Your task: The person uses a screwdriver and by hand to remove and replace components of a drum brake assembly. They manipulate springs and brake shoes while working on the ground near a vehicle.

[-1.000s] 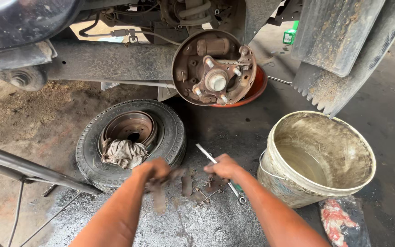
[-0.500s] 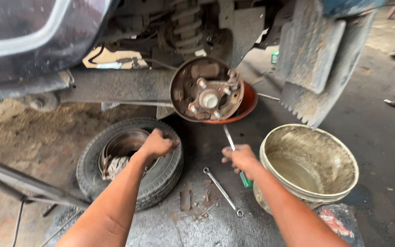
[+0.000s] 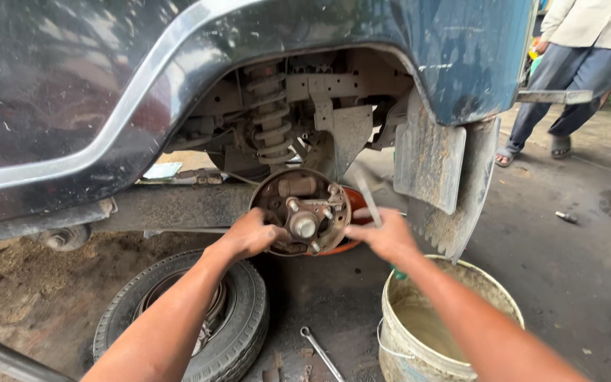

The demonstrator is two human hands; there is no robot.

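My left hand [image 3: 249,237] has come up off the floor, where it was among the small parts a second ago, and now presses against the left edge of the brake assembly [image 3: 302,212], fingers curled on its rim. My right hand [image 3: 383,237] has picked up a slim rod-like tool [image 3: 369,199] and grips it, the tip raised beside the backing plate. So the work has shifted from the floor to the hub, which sits exposed in the wheel arch under the coil spring [image 3: 271,131]. Below lie the removed tyre [image 3: 213,318], a wrench [image 3: 322,354] and a dirty bucket [image 3: 447,318]. The mud flap [image 3: 436,177] crowds my right side. A person [image 3: 574,64] stands behind.
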